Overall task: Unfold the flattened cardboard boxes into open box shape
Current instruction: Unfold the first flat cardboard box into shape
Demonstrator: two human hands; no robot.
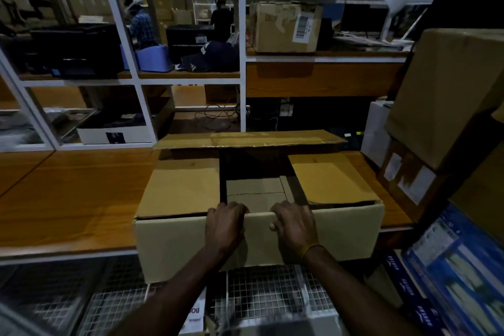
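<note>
A wooden tabletop [68, 199] runs beneath white shelving [188, 80] — on it a black printer [76, 49], a dark cap [207, 58] and a labelled carton [286, 27]. Stacked cartons [447, 95] stand right — wire mesh [261, 292] below.

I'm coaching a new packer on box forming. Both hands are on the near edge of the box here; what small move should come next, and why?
Probably fold the near flap up and inward. Both the left hand and the right hand grip its crease; it hangs down the front of the cardboard box. The left side flap and right side flap already lie inward, while the far flap stands out.
</note>
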